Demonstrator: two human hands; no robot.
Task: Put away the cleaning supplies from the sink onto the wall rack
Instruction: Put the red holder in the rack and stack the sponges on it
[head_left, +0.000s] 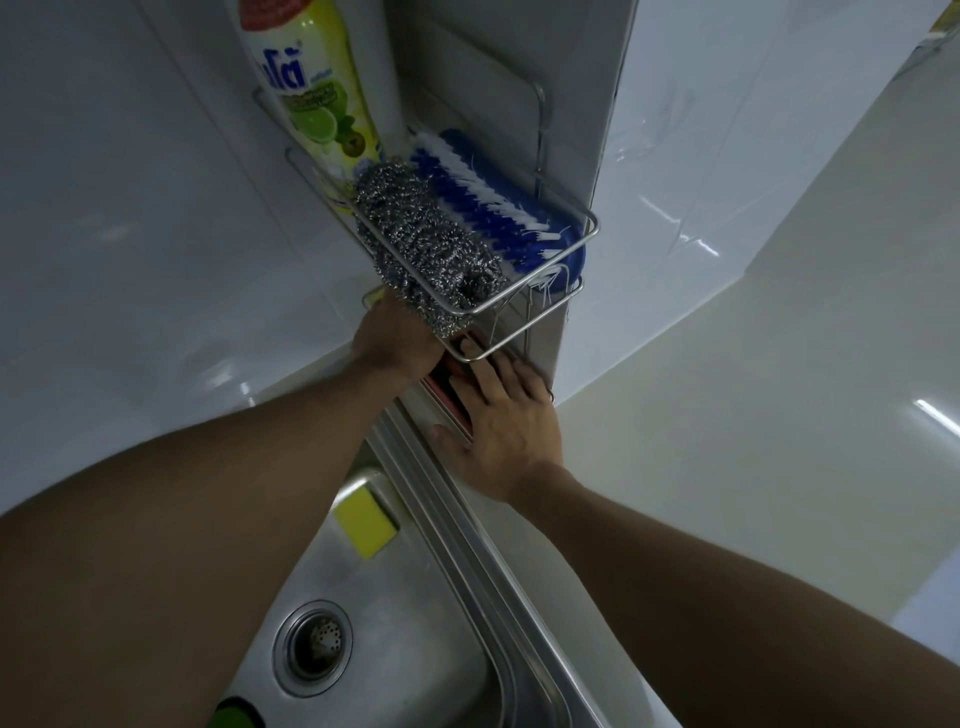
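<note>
A wire wall rack hangs in the tiled corner above the sink. Its upper tier holds a steel wool scourer, a blue-and-white scrub brush and a lime dish soap bottle. Just under that tier, a flat red sponge sits at the rack's lower level. My left hand grips its left end, fingers partly hidden behind the scourer. My right hand holds it from the right, fingers laid over the top and thumb on the near edge. A yellow sponge lies in the sink's back corner.
The steel sink with its round drain lies below, and its ridged rim runs diagonally. A green object shows at the bottom edge. White tiled walls close in on both sides, with a pale counter at right.
</note>
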